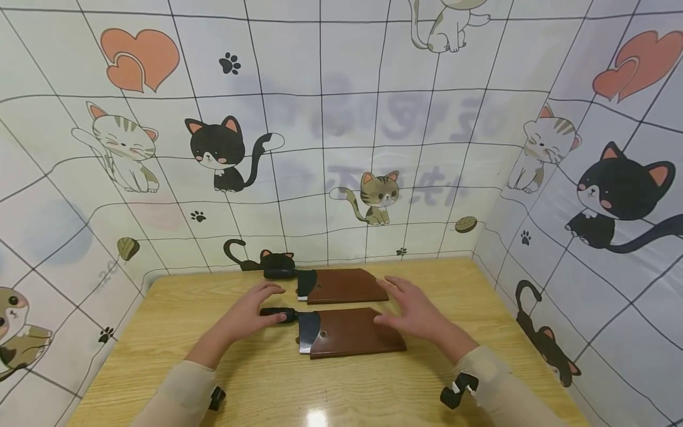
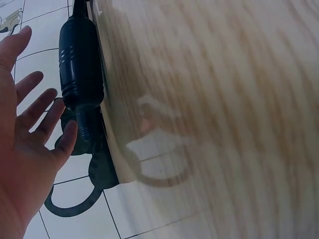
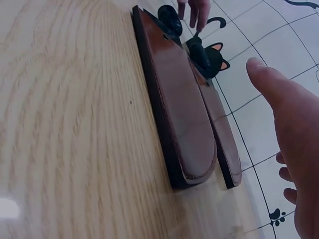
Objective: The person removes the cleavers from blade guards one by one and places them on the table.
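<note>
Two cleavers in brown leather sheaths lie side by side on the wooden table, black handles to the left. The nearer cleaver (image 1: 360, 332) is the larger, and a strip of its blade shows by the handle. Behind it lies the farther cleaver (image 1: 344, 286). My left hand (image 1: 248, 311) is over the handles with fingers apart and relaxed; a black handle (image 2: 81, 62) is beside it in the left wrist view. At the sheath tips is my right hand (image 1: 413, 305), fingers loosely spread, apart from the sheaths (image 3: 179, 107) in the right wrist view. Neither hand holds anything.
The wooden table (image 1: 256, 385) meets a wall covering (image 1: 299, 207) with cat prints and a black grid at its back edge. Similar covering stands at both sides. Black wrist devices (image 1: 459, 390) are strapped over the sleeves. A light reflection shines near the table's front.
</note>
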### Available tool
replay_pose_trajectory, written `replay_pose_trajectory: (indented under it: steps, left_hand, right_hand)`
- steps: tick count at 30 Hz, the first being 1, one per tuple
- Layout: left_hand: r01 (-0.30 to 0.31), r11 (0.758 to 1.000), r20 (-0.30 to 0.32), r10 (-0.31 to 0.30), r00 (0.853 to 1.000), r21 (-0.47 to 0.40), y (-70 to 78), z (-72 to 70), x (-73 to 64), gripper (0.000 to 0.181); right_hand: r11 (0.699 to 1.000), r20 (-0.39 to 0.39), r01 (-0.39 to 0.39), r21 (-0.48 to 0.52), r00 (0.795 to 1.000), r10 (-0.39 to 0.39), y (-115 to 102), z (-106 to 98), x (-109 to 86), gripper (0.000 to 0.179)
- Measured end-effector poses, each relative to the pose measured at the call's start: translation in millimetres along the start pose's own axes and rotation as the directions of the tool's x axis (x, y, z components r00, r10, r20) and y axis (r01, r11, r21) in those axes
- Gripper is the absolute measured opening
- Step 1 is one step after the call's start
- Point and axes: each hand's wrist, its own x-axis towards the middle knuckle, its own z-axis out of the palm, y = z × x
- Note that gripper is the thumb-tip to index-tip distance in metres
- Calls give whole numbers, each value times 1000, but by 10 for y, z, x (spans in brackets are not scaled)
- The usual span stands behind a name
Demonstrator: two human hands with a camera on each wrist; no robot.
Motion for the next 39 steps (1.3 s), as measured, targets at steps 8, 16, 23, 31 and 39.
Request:
replay_pose_trajectory:
  steps: [8, 16, 23, 31, 39]
  left_hand:
    - [-48, 999, 27, 48, 998, -26, 45, 46, 15, 56]
    - [-86, 995, 41, 88, 995, -49, 48, 137, 87, 47]
    - [-65, 995, 75, 70, 995, -71, 92, 168, 100, 41]
    - [-33, 997, 67, 37, 997, -66, 110, 192, 110, 36]
    - [-11, 999, 67, 13, 998, -43, 107, 215, 129, 34]
  right_hand:
    - [998, 76, 28, 53, 997, -32, -142, 102, 25, 96]
    - [997, 129, 54, 53, 990, -60, -292, 263, 81, 97]
    - [998, 184, 52, 40, 981, -58, -409, 371, 131, 99]
    - [995, 196, 98, 34, 975, -103, -513, 440, 192, 98]
    - [993, 227, 120, -11, 967, -114, -573, 537, 261, 100]
